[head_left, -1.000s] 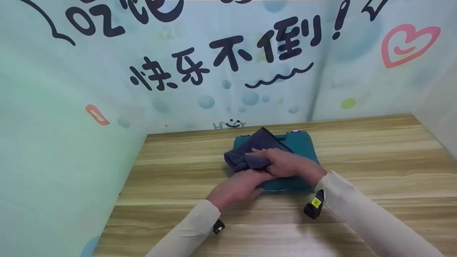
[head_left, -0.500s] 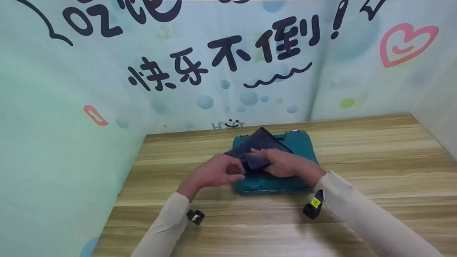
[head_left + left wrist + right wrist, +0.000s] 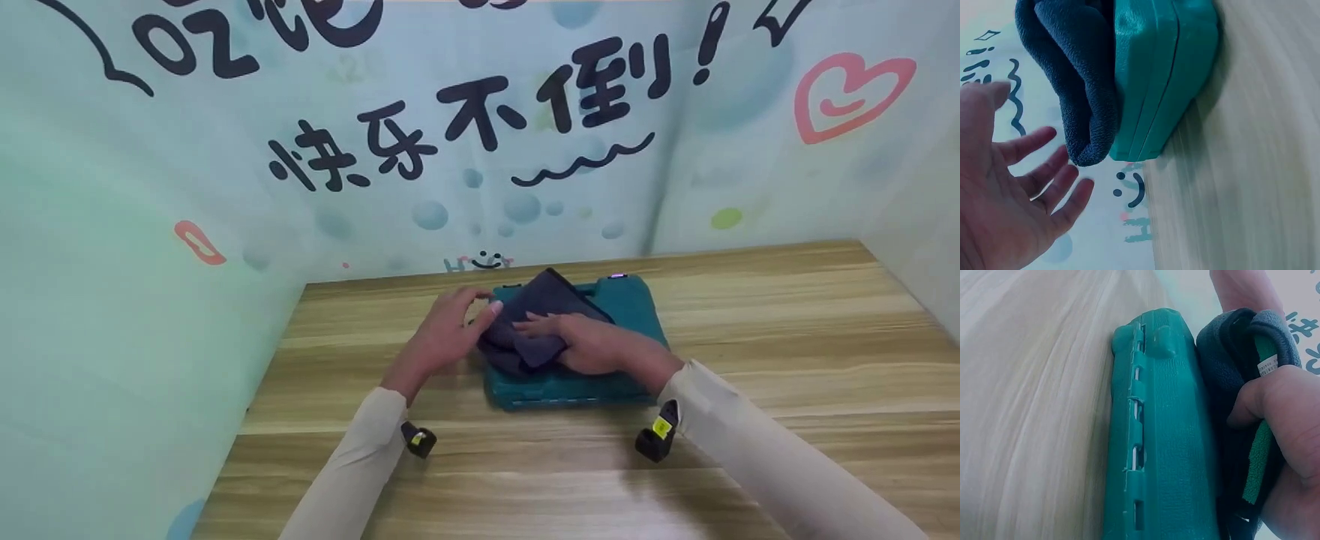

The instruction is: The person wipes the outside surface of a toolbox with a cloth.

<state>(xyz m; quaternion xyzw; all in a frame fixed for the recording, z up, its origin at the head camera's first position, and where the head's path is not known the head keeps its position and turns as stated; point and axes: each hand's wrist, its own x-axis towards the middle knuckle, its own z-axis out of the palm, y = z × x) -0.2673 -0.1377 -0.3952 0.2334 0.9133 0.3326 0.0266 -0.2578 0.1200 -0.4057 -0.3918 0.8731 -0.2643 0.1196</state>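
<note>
A teal hard plastic case (image 3: 634,304) lies flat on the wooden table, its hinged edge showing in the right wrist view. On top of it is a folded dark grey-blue towel (image 3: 551,294), bunched toward the front. My right hand (image 3: 600,343) rests on this towel, fingers over it. The right wrist view shows that thumb tucked into the fold, near a white label (image 3: 1267,365) and a green strip of fabric. Just left of the towel is my left hand (image 3: 442,330). Its fingers are spread and loosely bent, apart from the towel in the left wrist view.
The wooden table (image 3: 360,465) stretches around the case on all sides. Behind it hangs a pale backdrop (image 3: 375,225) with dark lettering, and a pale green panel (image 3: 135,322) stands at the left. Black wrist cameras sit on both sleeves.
My left hand has come away from the right hand at the front, swung left, then risen beside the towel's left edge. The right hand has stayed on the towel.
</note>
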